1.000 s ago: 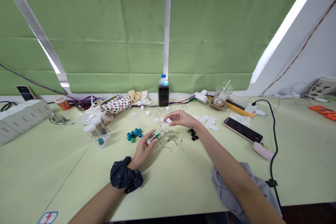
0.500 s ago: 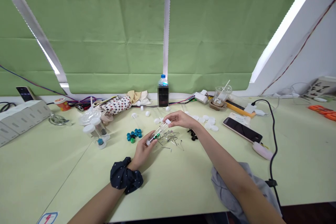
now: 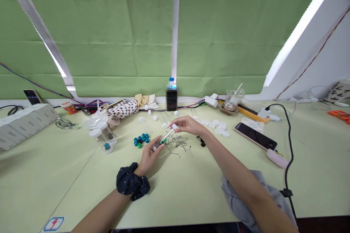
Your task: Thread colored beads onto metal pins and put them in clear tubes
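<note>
My left hand (image 3: 149, 156) is closed around the lower end of a clear plastic tube (image 3: 167, 135), held tilted above the table. Something small and green shows inside the tube. At its upper end, the fingers of my right hand (image 3: 189, 125) pinch a white cap (image 3: 174, 126); whether the cap is fully seated I cannot tell. Loose metal pins (image 3: 177, 143) lie scattered just beyond and below the tube. To the left sits a cluster of shiny blue balls (image 3: 143, 138) with a green ball (image 3: 139, 145). Small black pieces (image 3: 202, 142) lie behind my right forearm.
Several white caps (image 3: 218, 128) lie at the right, near a phone (image 3: 255, 135) and a black cable (image 3: 289, 138). Capped clear containers (image 3: 96, 134) stand left. A water bottle (image 3: 171, 96) and plastic cup (image 3: 233, 100) stand at the back. Grey cloth (image 3: 232, 193) lies under my right arm.
The whole scene has shifted slightly to the right in view. Both hands keep the same hold on the tube and cap, with hardly any visible movement.
</note>
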The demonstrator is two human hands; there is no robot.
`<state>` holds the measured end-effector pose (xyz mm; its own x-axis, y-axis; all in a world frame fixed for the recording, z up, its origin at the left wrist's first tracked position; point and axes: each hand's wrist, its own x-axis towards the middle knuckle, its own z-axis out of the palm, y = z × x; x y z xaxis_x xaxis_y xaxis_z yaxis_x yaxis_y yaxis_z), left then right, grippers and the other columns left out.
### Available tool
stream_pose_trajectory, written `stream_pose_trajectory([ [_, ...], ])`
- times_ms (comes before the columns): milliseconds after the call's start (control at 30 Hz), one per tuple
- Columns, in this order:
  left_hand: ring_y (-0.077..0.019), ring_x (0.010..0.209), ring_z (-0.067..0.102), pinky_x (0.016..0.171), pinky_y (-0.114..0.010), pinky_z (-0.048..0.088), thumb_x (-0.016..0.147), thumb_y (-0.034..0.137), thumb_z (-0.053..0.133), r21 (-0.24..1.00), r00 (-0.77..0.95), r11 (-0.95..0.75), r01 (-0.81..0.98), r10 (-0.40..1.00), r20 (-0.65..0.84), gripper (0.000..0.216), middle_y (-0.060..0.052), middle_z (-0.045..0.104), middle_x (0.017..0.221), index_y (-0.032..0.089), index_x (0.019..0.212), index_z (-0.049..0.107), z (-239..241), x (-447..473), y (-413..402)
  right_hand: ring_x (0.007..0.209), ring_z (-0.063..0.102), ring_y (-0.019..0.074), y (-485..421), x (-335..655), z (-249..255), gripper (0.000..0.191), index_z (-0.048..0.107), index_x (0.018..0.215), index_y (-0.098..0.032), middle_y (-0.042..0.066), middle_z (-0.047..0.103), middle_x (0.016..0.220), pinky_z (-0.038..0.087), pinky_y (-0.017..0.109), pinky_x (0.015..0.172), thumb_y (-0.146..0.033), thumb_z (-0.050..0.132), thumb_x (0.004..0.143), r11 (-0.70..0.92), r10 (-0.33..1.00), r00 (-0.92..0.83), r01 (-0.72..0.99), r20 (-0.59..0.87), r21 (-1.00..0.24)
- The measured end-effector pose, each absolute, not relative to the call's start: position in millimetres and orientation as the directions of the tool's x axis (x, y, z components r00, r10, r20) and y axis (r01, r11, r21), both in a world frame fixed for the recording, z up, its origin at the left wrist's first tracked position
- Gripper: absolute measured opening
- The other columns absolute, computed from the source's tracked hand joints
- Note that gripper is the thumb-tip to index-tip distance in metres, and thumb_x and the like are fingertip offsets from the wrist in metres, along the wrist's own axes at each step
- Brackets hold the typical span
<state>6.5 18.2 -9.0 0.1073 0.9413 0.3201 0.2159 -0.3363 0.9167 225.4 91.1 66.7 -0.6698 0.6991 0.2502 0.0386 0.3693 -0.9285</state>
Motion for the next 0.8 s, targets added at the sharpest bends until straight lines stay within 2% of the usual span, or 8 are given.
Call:
stream_pose_trajectory([
  [200, -0.024, 0.103, 0.058, 0.091, -0.037, 0.043, 0.081, 0.034, 0.058, 0.873, 0.118, -0.39, 0.292, 0.921, 0.372, 0.038, -0.011, 0.064, 0.113, 0.016, 0.114, 0.058, -7, 5, 19, 0.088, 0.06, 0.0192, 89, 225, 73, 0.041, 0.066, 0.102, -0.015, 0.007, 0.065, 0.094, 0.048, 0.032, 0.078, -0.033, 0.074, 0.066, 0.395, 0.691, -0.667, 0.025, 0.279, -0.918],
  [367, -0.0214, 0.093, 0.059, 0.083, -0.036, 0.045, 0.082, 0.034, 0.055, 0.705, 0.198, -0.52, 0.482, 0.848, 0.491, 0.035, -0.009, 0.062, 0.103, 0.02, 0.114, 0.054, 1, 3, 15, 0.096, 0.059, 0.0207, 75, 217, 86, 0.039, 0.066, 0.105, -0.019, 0.008, 0.065, 0.105, 0.049, 0.034, 0.082, -0.032, 0.072, 0.068, 0.458, 0.673, -0.657, 0.008, 0.341, -0.889],
  [467, -0.0215, 0.094, 0.058, 0.083, -0.036, 0.044, 0.083, 0.033, 0.053, 0.644, 0.186, -0.543, 0.538, 0.822, 0.538, 0.033, -0.009, 0.06, 0.101, 0.021, 0.113, 0.053, 9, 2, 13, 0.109, 0.054, 0.0218, 64, 207, 93, 0.049, 0.059, 0.117, -0.026, 0.007, 0.058, 0.12, 0.049, 0.036, 0.088, -0.032, 0.071, 0.07, 0.467, 0.686, -0.618, -0.03, 0.384, -0.884],
  [533, -0.0216, 0.095, 0.058, 0.084, -0.036, 0.044, 0.083, 0.033, 0.052, 0.645, 0.128, -0.533, 0.548, 0.815, 0.565, 0.032, -0.009, 0.06, 0.103, 0.02, 0.113, 0.05, 16, -3, 17, 0.115, 0.05, 0.0217, 61, 203, 95, 0.058, 0.05, 0.125, -0.029, 0.007, 0.052, 0.128, 0.047, 0.038, 0.091, -0.032, 0.07, 0.071, 0.482, 0.708, -0.568, -0.048, 0.42, -0.875],
  [600, -0.021, 0.094, 0.058, 0.084, -0.036, 0.045, 0.083, 0.033, 0.052, 0.651, 0.012, -0.503, 0.569, 0.796, 0.605, 0.033, -0.009, 0.059, 0.104, 0.019, 0.113, 0.048, 21, -12, 25, 0.113, 0.052, 0.0214, 64, 205, 94, 0.057, 0.047, 0.128, -0.029, 0.008, 0.052, 0.127, 0.048, 0.038, 0.09, -0.033, 0.067, 0.075, 0.494, 0.732, -0.521, -0.039, 0.439, -0.869],
  [700, -0.0222, 0.095, 0.058, 0.083, -0.036, 0.047, 0.083, 0.034, 0.05, 0.663, -0.166, -0.42, 0.619, 0.756, 0.633, 0.034, -0.01, 0.059, 0.105, 0.018, 0.113, 0.047, 26, -38, 45, 0.103, 0.058, 0.0206, 78, 215, 87, 0.045, 0.053, 0.121, -0.022, 0.01, 0.06, 0.114, 0.049, 0.037, 0.087, -0.035, 0.062, 0.079, 0.5, 0.787, -0.447, 0.06, 0.425, -0.864],
  [800, -0.0268, 0.095, 0.059, 0.081, -0.04, 0.048, 0.081, 0.033, 0.05, 0.67, -0.273, -0.242, 0.702, 0.778, 0.567, 0.037, -0.015, 0.059, 0.106, 0.013, 0.113, 0.047, 23, -69, 70, 0.092, 0.062, 0.0204, 95, 227, 73, 0.032, 0.062, 0.105, -0.017, 0.01, 0.066, 0.101, 0.049, 0.036, 0.084, -0.037, 0.061, 0.08, 0.482, 0.836, -0.409, 0.226, 0.366, -0.847],
])
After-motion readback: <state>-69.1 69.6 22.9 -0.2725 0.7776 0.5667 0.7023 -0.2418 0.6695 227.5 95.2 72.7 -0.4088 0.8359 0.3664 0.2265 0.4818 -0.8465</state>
